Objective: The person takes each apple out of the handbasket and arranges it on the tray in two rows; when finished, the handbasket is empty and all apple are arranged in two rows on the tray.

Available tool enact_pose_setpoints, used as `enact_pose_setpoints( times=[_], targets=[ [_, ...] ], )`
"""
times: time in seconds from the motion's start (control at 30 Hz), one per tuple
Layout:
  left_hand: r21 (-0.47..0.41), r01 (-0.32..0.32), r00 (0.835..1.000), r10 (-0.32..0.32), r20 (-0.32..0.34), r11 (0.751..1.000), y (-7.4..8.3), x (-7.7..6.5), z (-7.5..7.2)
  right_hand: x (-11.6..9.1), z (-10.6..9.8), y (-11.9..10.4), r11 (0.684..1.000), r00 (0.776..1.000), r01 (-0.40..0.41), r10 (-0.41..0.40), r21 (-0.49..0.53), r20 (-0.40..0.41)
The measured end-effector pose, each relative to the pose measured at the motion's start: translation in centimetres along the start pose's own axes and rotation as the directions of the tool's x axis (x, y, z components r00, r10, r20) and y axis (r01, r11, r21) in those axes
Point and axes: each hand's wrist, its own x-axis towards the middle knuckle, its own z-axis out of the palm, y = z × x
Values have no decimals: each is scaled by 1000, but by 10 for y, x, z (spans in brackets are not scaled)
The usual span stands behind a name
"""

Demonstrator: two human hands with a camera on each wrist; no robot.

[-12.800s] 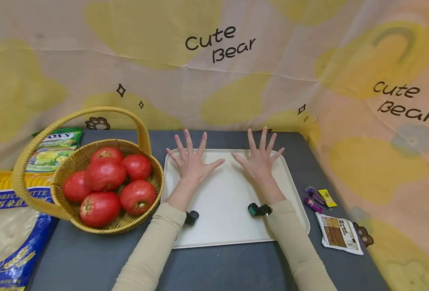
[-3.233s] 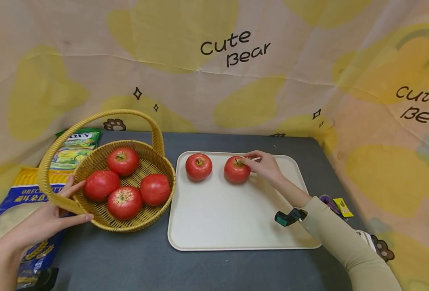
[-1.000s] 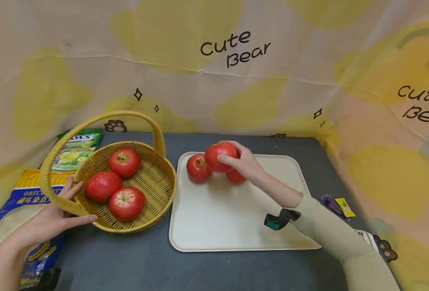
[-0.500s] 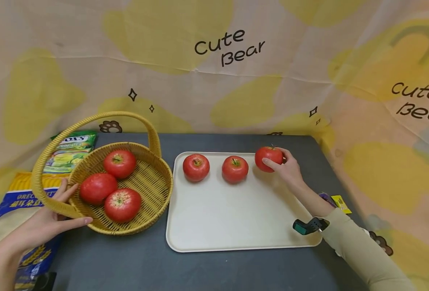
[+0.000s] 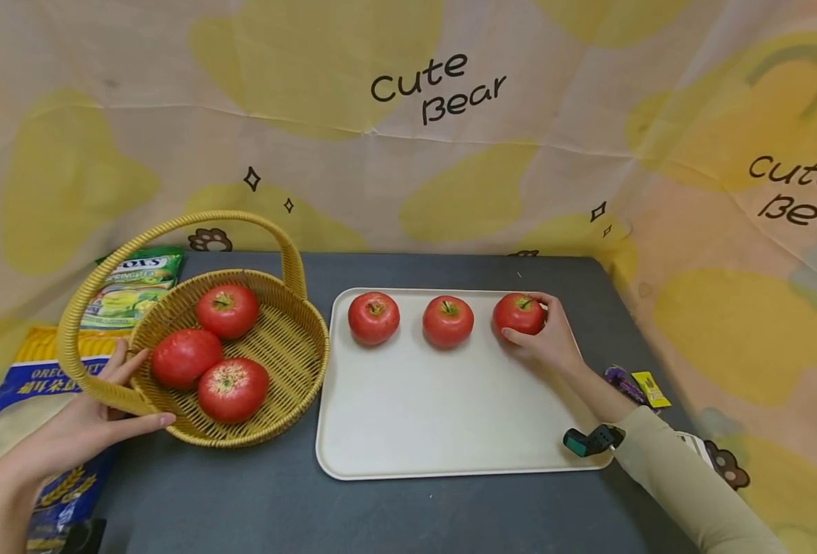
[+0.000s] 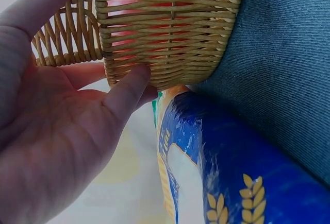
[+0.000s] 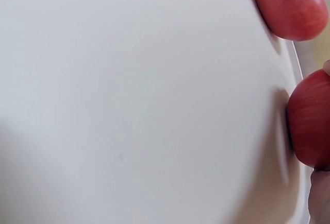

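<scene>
In the head view, my right hand point(image 5: 554, 342) grips a red apple point(image 5: 518, 312) at the back right corner of the white tray point(image 5: 443, 419), thumb in front and fingers behind. To its left on the tray stand a middle apple point(image 5: 448, 321) and a left apple point(image 5: 374, 318), making a spaced row along the back. My left hand point(image 5: 79, 431) holds the wicker basket point(image 5: 287, 377) at its handle base; the left wrist view has its fingers point(image 6: 129, 92) against the woven wall point(image 6: 170, 44). Inside the basket lie three more red apples point(image 5: 233, 390).
Left of the basket are a blue and yellow pasta bag point(image 5: 35, 392) and a green candy bag point(image 5: 138, 281). Purple candies point(image 5: 623, 383) and a yellow packet point(image 5: 651, 388) lie right of the tray. A patterned cloth point(image 5: 353, 169) hangs behind the table.
My right hand has carried an apple rightwards past the middle one and lowered it onto the tray's back right corner. Earlier, the basket held more apples. My left hand has stayed at the basket.
</scene>
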Motion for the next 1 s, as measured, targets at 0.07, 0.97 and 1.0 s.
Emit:
enact_pose_setpoints(
  times=[0.07,0.97,1.0],
  targets=[
    [6,-5,1000,5,-6,1000,0,-1,0,0,1,3,1000,1000,14,-14,17,12],
    [18,-20,1000,20,-11,1000,7,-1,1,-4,86,-140,898,880,378,-423,224,214],
    [16,-20,1000,20,-13,1000,7,-1,1,-5,97,-148,888,857,389,-447,246,257]
  ],
)
